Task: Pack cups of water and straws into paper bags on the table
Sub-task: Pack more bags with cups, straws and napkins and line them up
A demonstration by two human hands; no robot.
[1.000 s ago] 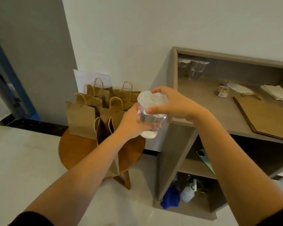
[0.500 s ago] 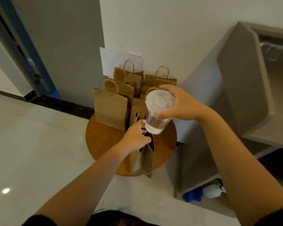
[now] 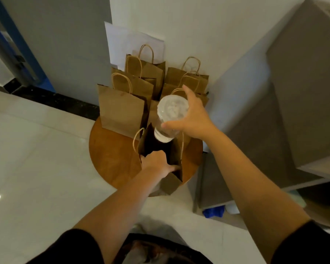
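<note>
Head view looks down on one round wooden table [image 3: 111, 159] carrying six brown paper bags: five closed ones [image 3: 122, 109] clustered toward 12 o'clock and one open bag [image 3: 171, 182] at the table's 6 o'clock edge. One left hand [image 3: 156, 163] grips that bag's near rim. One right hand [image 3: 193, 117], fingers spread, clasps the single lidded cup of water [image 3: 170, 119] tilted above the bag's mouth.
</note>
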